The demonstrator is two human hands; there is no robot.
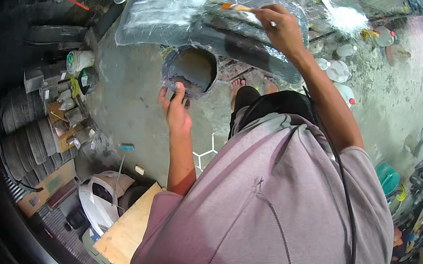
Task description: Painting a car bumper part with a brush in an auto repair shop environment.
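My right hand [281, 27] grips a paintbrush [238, 8] with a pale handle and an orange part toward its tip. The brush is over a long, curved, glossy grey panel [144, 36]. White fibrous matting [166, 9], which looks like fibreglass, lies along the panel's left and middle. In my left hand [176, 112] is a round, dark tub [194, 59], tilted so its inside shows. My left thumb lies over the tub's near rim, and its other fingers are partly hidden. The tub is just below the panel's near edge. Whatever liquid it holds cannot be made out clearly.
Clear plastic jugs [339, 71] stand on the floor right of the panel, near a bright white fibrous heap [348, 20]. At left are a white bucket [79, 61] and stacked dark curved pieces [31, 147]. A wooden board [128, 225] lies lower left; a green basin [387, 178] sits at right.
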